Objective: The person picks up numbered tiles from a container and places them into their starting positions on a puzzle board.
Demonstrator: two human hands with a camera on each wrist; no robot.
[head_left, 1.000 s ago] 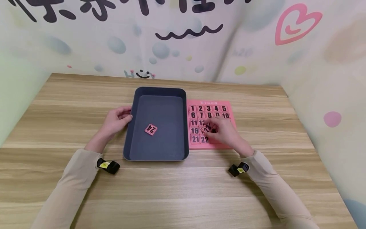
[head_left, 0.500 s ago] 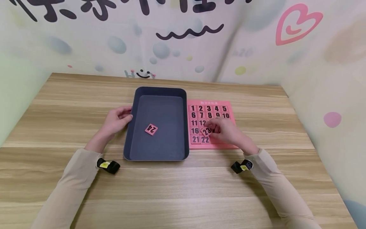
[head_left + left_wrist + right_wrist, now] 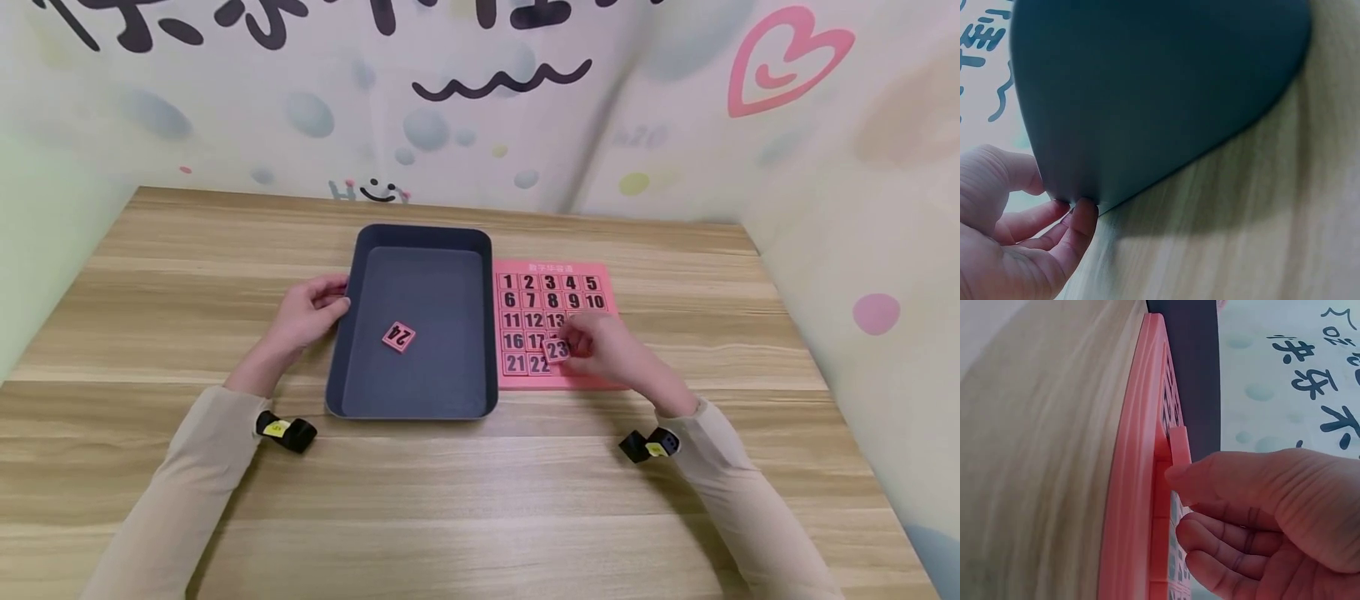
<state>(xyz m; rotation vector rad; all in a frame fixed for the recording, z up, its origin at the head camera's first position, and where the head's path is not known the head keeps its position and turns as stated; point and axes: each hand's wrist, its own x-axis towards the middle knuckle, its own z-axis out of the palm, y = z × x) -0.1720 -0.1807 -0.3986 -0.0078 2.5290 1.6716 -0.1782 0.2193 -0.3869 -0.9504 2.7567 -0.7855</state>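
Observation:
My right hand (image 3: 600, 346) pinches a pink number tile (image 3: 556, 351) marked 23 between thumb and fingers. This tile is tilted above the bottom row of the pink number puzzle board (image 3: 555, 382), to the right of tile 22 (image 3: 539, 364). In the right wrist view, the held tile (image 3: 1180, 447) is edge-on over the board's rim. My left hand (image 3: 307, 317) holds the left side of the dark grey tray (image 3: 340, 367), thumb at the rim and fingertips against the outer wall (image 3: 1147, 112). One tile (image 3: 399, 337) marked 24 lies rotated inside the tray.
The tray stands directly left of the board, their edges nearly touching. Both lie on a wood-grain table (image 3: 450, 508). A printed backdrop (image 3: 465, 150) rises behind the table's far edge. Black wrist cameras (image 3: 287, 432) sit on both wrists.
My right hand has moved a little to the right with tile 23, which has turned from slanted to nearly upright in the view. The left hand and tray have stayed in place.

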